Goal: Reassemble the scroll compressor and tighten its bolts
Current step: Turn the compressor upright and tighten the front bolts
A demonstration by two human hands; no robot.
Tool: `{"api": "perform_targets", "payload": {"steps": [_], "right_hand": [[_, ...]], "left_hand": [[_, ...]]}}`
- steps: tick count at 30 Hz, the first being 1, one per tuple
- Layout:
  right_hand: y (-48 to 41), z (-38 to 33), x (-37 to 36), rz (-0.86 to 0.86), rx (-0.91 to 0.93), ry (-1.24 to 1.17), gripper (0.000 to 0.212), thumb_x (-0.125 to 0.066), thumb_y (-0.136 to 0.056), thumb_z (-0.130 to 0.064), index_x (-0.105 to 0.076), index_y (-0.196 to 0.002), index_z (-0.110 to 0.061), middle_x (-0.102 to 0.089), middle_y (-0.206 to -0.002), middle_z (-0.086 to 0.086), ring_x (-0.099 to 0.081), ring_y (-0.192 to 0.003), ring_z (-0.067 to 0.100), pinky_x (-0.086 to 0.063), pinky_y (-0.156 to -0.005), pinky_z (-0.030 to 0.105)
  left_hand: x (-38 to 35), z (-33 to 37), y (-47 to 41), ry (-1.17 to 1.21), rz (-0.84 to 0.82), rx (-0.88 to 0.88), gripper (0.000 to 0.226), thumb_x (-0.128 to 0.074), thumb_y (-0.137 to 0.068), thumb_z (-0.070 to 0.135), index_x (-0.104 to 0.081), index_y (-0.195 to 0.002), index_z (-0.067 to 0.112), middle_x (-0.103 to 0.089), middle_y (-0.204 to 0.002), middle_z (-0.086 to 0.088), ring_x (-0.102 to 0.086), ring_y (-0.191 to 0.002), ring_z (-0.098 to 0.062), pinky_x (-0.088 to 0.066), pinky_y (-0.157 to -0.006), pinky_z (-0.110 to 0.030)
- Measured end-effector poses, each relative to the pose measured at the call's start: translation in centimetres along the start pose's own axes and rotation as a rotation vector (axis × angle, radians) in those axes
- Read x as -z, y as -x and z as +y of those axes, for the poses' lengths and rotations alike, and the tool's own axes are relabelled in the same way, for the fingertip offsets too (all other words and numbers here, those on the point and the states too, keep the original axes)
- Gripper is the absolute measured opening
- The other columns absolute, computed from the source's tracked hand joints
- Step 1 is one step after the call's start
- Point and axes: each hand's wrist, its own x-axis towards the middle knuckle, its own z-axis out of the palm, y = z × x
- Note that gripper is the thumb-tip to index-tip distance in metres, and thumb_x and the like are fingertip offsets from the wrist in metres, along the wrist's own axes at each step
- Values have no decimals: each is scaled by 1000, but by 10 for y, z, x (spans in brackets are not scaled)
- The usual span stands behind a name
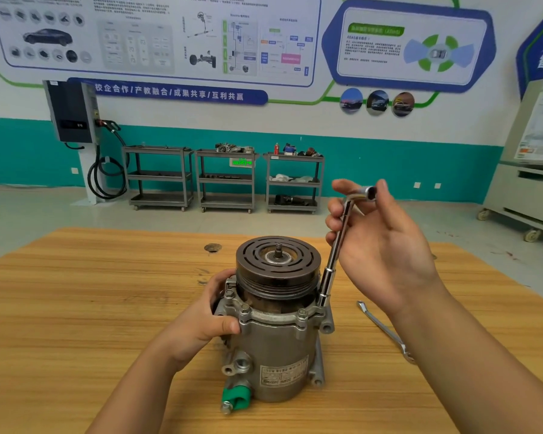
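The scroll compressor (276, 339) stands upright on the wooden table (76, 308), its dark grooved pulley (278, 264) on top with the shaft stub in the middle. Bolts (244, 307) sit around the housing flange. My left hand (207, 317) grips the compressor's left side, thumb on the flange. A chrome L-shaped socket wrench (333, 258) stands on a bolt at the flange's right side, leaning right. My right hand (376, 239) holds the wrench's upper bend, fingers loosely curled round it, palm turned toward me.
A second chrome wrench (386, 332) lies on the table right of the compressor, partly under my right forearm. A small hole (213, 247) marks the table behind the compressor. Three grey shelf carts (226, 180) stand by the far wall; a cabinet on wheels stands at the right.
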Motion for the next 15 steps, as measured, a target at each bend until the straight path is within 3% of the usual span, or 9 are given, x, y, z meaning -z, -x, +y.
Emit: {"api": "perform_targets", "payload": {"steps": [3,6,8,11,13,15], "right_hand": [[2,0,-2,11,37,103,28,-52,-80,-38,-59,-89,-13,-52,-73,-2,-47,-64,8,-38,-68,23],[0,2,-12,37,96,404,29,-62,-69,-40,-54,-77,-14,-50,-58,-5,-49,-52,7,-48,-56,22],[-5,4,-21,64,103,548,27,-63,-78,-38,-52,-65,-16,-45,-48,-6,-47,-44,10,-49,-49,24],[-16,4,-27,133,9,564,51,-52,-95,-28,-43,-45,-20,-36,-43,-3,-40,-38,13,-42,-41,25],[-22,1,-26,145,-82,555,44,-41,-99,-29,-54,-59,-15,-36,-41,-3,-35,-35,12,-36,-40,24],[-26,-4,-23,107,-184,429,34,-34,-101,-31,-60,-91,-11,-32,-41,-6,-30,-34,8,-33,-39,21]], "left_hand": [[-2,2,2,-5,-2,-5,127,-94,-15,56,-41,-129,39,-55,-131,5,-63,-106,-2,-53,-79,-21],[-3,2,4,-1,4,-10,126,-93,-14,56,-41,-127,40,-54,-131,6,-63,-105,-1,-53,-78,-20],[-4,3,5,-2,6,-7,127,-93,-13,58,-41,-128,39,-54,-131,7,-63,-105,-1,-53,-79,-20],[-4,2,6,-18,12,-5,132,-92,-14,59,-39,-133,36,-54,-133,5,-62,-109,-4,-53,-82,-24],[-4,2,6,-30,13,-3,137,-92,-15,60,-37,-137,33,-54,-134,3,-61,-112,-7,-52,-84,-26],[-4,1,6,-25,16,-4,137,-93,-15,59,-37,-137,32,-55,-134,2,-61,-112,-8,-52,-84,-27]]}}
